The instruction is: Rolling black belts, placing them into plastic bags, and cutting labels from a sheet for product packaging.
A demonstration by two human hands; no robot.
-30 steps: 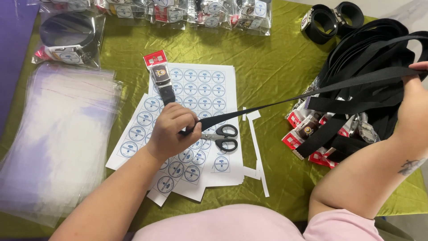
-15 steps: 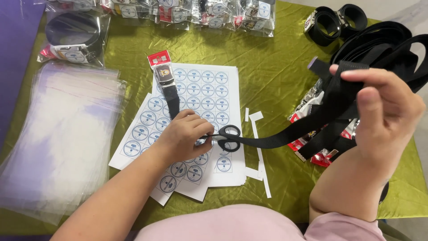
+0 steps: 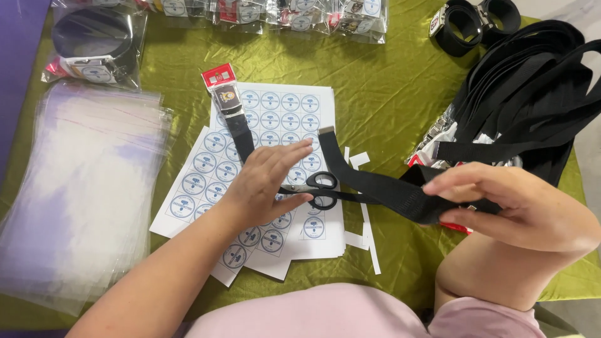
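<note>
Head view only: black woven webbing strap (image 3: 375,188) runs from its cut end on the sticker sheets across to the person's right hand (image 3: 519,209), whose fingers are closed lightly over the folded part of the strap, thumb below and fingers above. Left hand (image 3: 266,181) lies flat with fingers loosely spread, pressing on the black-handled scissors (image 3: 316,189), which rest on the white sheets of round blue-printed stickers (image 3: 275,125); it grips nothing that can be seen. A second length of the same webbing, with a metal buckle and red card tag (image 3: 224,94), lies on the sheets just beside the left hand and passes under it.

Around these, the olive-green satin cloth covering the bench (image 3: 388,75) carries a stack of clear plastic bags (image 3: 81,188) at the left, a bagged coiled belt (image 3: 94,44) at the upper left, a row of further bagged items (image 3: 282,12) along the far edge, and a large heap of loose black straps with buckles (image 3: 526,100) at the right. Narrow white paper offcuts (image 3: 366,231) lie beside the sheets.

Judging from this, some belts are already bagged, while the heap at the right remains unpacked and the strap in hand is neither rolled nor bagged.
</note>
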